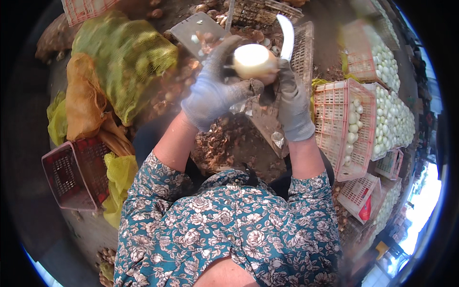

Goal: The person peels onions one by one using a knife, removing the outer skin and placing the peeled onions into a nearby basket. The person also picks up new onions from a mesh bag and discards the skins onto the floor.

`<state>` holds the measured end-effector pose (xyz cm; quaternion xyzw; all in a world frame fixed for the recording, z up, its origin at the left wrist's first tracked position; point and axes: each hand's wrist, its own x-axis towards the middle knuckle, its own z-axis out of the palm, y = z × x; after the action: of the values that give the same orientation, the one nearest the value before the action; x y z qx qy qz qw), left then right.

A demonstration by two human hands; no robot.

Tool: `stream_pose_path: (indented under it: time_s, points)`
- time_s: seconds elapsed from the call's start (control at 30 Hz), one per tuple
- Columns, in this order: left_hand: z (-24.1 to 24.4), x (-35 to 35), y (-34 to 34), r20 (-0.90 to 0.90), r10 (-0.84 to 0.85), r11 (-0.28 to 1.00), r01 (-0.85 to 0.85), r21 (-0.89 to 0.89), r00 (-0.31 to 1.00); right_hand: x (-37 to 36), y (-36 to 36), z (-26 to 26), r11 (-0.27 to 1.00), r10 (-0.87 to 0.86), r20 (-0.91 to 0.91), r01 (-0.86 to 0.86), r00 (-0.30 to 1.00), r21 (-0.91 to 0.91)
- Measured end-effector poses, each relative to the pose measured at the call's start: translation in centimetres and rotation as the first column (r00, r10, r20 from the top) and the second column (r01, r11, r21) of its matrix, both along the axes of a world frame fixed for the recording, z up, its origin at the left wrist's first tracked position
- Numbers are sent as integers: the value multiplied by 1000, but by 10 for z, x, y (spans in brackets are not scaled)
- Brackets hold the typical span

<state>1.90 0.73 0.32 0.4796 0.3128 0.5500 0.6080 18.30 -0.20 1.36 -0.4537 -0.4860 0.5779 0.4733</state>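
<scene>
My left hand (218, 82), in a soiled pale knit glove, holds a large onion (255, 62) between thumb and fingers; the onion is bright with glare and slightly blurred. Close at its right side is my right hand (292, 97), also gloved, shut on a knife with a curved blade (285, 37) that points up, away from me. The knife's handle is hidden in the glove. Under and beyond the hands lie a grey board (199, 34) with onion scraps on it and a dirty plastic crate (303, 53) with onion skins beside it.
At the left are a yellow-green mesh sack of onions (122, 61), an orange mesh sack (84, 97) and a red crate (68, 175). A pink crate (328, 114) with peeled onions stands at the right, near heaps of peeled onions (391, 118). Onion skins (218, 147) litter the ground between my legs.
</scene>
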Motion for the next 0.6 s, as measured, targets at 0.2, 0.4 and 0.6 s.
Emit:
stream_pose_path:
  time_s: [0.2, 0.4, 0.6]
  points:
    - [12, -3, 0, 554, 4, 975, 119, -187, 833, -3, 1, 66, 963, -247, 288, 201, 925, 181]
    - [2, -6, 0, 657, -67, 932, 283, -228, 751, -10, -19, 28, 903, -231, 731, -138, 642, 406]
    - [7, 2, -6, 704, 34, 907, 273, -319, 709, -23, -15, 18, 822, -421, 759, -145, 496, 551]
